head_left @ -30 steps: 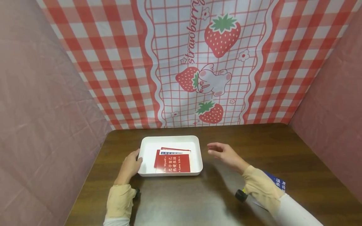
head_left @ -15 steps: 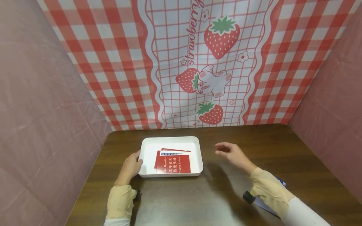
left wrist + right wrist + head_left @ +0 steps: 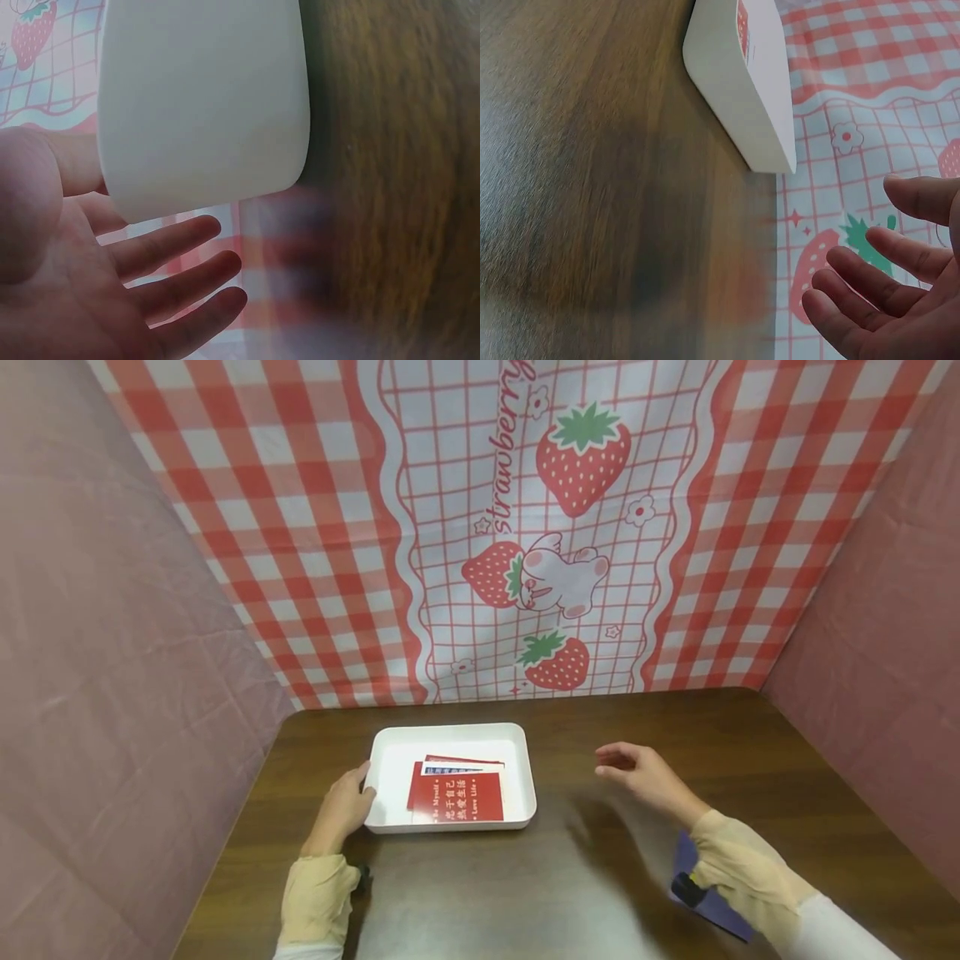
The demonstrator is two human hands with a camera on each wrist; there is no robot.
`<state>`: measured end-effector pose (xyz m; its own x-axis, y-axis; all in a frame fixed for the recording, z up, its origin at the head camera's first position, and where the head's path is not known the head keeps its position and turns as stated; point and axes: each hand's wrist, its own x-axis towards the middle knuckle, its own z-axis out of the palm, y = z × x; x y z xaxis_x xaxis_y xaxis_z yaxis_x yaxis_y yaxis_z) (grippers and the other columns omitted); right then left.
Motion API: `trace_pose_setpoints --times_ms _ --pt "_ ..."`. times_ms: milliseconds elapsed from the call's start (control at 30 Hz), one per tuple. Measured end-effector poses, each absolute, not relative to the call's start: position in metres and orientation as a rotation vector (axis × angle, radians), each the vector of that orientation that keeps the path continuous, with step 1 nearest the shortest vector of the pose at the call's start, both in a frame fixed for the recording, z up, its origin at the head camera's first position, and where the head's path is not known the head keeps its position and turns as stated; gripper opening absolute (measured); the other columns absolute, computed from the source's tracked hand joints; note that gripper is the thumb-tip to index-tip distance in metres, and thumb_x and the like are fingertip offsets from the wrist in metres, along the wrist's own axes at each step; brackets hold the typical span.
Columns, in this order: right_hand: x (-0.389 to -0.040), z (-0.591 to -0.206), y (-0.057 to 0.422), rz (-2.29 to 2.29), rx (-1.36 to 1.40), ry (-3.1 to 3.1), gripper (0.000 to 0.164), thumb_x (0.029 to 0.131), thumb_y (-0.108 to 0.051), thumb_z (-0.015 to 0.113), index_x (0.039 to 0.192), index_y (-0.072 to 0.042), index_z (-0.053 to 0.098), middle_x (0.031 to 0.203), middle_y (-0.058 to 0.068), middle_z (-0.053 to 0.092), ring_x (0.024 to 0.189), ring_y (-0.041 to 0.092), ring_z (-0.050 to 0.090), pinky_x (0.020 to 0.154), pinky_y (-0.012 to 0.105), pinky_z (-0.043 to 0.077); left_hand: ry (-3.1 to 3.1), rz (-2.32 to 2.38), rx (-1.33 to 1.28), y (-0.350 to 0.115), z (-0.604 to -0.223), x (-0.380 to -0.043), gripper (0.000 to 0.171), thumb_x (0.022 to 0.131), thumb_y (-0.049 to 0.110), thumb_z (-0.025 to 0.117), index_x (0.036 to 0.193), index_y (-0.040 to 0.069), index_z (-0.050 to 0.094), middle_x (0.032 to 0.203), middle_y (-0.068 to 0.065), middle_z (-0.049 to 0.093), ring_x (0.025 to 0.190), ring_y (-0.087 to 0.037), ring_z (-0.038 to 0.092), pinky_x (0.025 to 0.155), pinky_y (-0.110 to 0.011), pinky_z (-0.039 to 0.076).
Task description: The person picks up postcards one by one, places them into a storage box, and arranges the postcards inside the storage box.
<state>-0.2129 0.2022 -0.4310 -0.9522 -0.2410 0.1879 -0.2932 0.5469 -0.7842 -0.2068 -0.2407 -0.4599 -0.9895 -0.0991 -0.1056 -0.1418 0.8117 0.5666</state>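
A white shallow tray [image 3: 392, 785] stands on the wooden table. My left hand [image 3: 341, 814] is at its left side and holds the rim; in the left wrist view the thumb and index finger pass behind the tray's edge, while the other fingers [image 3: 187, 289] stretch out free. Inside the tray lie overlapping cards: a red one [image 3: 468, 808] with white characters on top, parts of other red cards, and a white one with a blue strip. My right hand [image 3: 648, 777] hovers right of the tray, fingers loosely bent, with nothing in it.
A blue card-like sheet [image 3: 723, 917] lies on the table [image 3: 480, 902] beneath my right wrist, partly hidden by it. Behind the table hangs a strawberry-print checked cloth [image 3: 480, 635]. Pink fabric walls [image 3: 135, 693] stand at both sides.
My right hand has drifted to the right, away from the tray, and its wrist covers a different part of the blue sheet. My left hand and the tray stay in place.
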Motion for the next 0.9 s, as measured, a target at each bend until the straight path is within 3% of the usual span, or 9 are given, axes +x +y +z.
trace_pose_setpoints --times_ms 133,600,900 --pt "-0.216 -0.428 0.212 1.368 0.471 -2.836 0.034 0.09 -0.013 0.067 0.117 0.008 0.063 0.108 0.024 0.07 0.096 0.029 0.067 0.075 0.02 0.052 2.935 0.917 -0.19 -0.241 -0.461 -0.207 0.053 0.094 0.006 0.043 0.145 -0.006 0.039 0.147 -0.03 0.041 0.137 -0.046 0.038 0.114 -0.056 0.03" --pt "-0.214 -0.429 0.234 1.162 0.452 -2.903 0.028 0.088 -0.016 0.069 0.109 0.001 0.068 0.099 0.012 0.072 0.092 0.025 0.067 0.074 0.023 0.052 2.955 0.897 -0.18 -0.242 -0.463 -0.206 0.052 0.093 0.004 0.043 0.143 -0.006 0.041 0.145 -0.031 0.042 0.136 -0.048 0.039 0.113 -0.058 0.031" --pt "-0.21 -0.426 0.248 1.014 0.461 -2.942 0.028 0.086 -0.019 0.072 0.108 -0.001 0.069 0.098 0.012 0.073 0.093 0.026 0.067 0.076 0.032 0.051 2.99 0.891 -0.16 -0.243 -0.464 -0.208 0.051 0.091 0.004 0.044 0.141 -0.006 0.045 0.143 -0.031 0.046 0.134 -0.048 0.041 0.112 -0.058 0.033"
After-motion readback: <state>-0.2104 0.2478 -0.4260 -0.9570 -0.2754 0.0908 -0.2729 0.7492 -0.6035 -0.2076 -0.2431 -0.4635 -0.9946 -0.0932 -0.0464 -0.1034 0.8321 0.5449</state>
